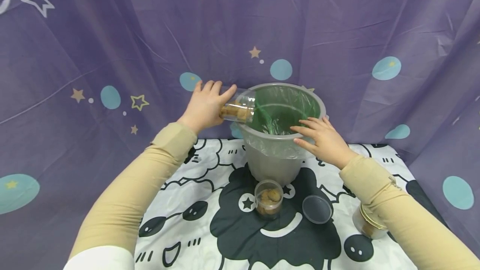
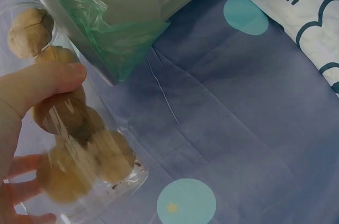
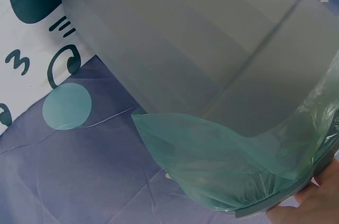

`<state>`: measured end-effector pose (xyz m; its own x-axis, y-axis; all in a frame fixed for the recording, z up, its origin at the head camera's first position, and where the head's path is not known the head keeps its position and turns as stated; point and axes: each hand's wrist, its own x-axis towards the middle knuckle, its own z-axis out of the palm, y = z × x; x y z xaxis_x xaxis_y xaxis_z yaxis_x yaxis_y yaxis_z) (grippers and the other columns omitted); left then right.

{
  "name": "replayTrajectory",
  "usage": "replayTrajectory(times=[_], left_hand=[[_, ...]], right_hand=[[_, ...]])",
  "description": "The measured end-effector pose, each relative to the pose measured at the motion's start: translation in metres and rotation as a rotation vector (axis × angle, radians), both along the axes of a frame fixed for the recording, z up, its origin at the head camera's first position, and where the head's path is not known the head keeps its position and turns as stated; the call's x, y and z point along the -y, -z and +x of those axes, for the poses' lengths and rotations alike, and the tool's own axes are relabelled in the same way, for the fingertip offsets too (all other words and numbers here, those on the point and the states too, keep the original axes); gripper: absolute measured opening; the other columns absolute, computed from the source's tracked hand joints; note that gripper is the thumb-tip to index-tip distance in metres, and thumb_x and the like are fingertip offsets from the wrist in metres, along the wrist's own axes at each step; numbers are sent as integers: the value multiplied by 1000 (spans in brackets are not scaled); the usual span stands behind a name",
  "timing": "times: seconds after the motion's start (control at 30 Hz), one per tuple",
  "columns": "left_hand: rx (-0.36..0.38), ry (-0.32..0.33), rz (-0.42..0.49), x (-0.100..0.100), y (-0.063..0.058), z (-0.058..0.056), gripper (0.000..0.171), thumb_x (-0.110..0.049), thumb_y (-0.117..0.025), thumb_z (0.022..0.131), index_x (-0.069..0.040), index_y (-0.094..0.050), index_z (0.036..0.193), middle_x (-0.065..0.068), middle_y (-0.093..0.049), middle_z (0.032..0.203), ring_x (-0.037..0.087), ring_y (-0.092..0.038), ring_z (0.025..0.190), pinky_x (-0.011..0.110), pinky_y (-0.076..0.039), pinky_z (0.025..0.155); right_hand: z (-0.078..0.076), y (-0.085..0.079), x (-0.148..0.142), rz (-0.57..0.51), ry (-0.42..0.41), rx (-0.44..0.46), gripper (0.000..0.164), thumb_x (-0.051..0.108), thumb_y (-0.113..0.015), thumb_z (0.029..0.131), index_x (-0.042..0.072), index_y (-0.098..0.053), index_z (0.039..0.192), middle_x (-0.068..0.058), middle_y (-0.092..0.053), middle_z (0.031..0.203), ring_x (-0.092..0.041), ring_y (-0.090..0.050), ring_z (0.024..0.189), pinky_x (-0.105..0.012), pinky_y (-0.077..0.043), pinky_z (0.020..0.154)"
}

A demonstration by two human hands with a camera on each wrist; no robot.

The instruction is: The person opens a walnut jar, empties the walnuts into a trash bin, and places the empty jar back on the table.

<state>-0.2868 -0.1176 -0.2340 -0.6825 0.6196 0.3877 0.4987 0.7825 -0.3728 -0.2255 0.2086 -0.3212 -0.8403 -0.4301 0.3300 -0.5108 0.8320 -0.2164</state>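
Observation:
My left hand [image 1: 207, 105] grips a clear plastic jar [image 1: 245, 105] tipped on its side, its mouth end over the left rim of a grey trash can [image 1: 275, 161]. Round brown cookies [image 2: 63, 113] lie inside the jar, and in the left wrist view the thumb and fingers wrap its wall. A thin green bag [image 1: 288, 95] lines the can and folds down over its rim. My right hand [image 1: 321, 138] rests at the can's right rim with fingers spread; the right wrist view has its fingers [image 3: 304, 197] at the edge.
In front of the can stands an uncovered clear jar [image 1: 268, 198] with brown cookies in it. A dark round lid [image 1: 317, 209] lies to its right. Beneath my right forearm sits a gold-lidded jar [image 1: 369, 222]. A purple curtain [image 1: 225, 24] hangs behind the patterned cloth [image 1: 187, 241].

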Motion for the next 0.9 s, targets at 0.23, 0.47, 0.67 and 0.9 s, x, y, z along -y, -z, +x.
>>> replayTrajectory(times=[0.23, 0.47, 0.67, 0.9], left_hand=[[-28, 15, -4, 1, 1, -1, 86, -24, -83, 66, -20, -41, 142, 24, -50, 125, 42, -48, 117, 63, -35, 100], [-34, 39, 4, -1, 0, -3, 87, -23, -84, 64, -21, -43, 141, 24, -50, 126, 42, -48, 118, 63, -33, 103], [-57, 48, -1, -1, 2, -4, 85, -22, -82, 65, -21, -43, 140, 23, -51, 125, 42, -49, 117, 62, -34, 102], [-85, 69, 6, -1, 2, -4, 87, -22, -84, 62, -20, -45, 139, 23, -52, 124, 42, -50, 115, 62, -35, 101]], right_hand=[[0, 0, 0, -6, -3, -1, 46, 41, -54, 94, 17, -55, 134, -18, -46, 141, -40, -33, 135, -64, -9, 112], [0, -1, 0, -9, -2, -8, 45, 40, -54, 94, 17, -56, 134, -18, -46, 141, -41, -33, 134, -64, -10, 112], [0, 0, 0, -7, -5, -8, 46, 41, -54, 94, 17, -56, 134, -19, -47, 141, -41, -33, 135, -64, -10, 112], [-1, 1, -1, -6, -5, -7, 46, 41, -54, 94, 18, -55, 134, -18, -47, 141, -40, -33, 135, -64, -9, 112]])
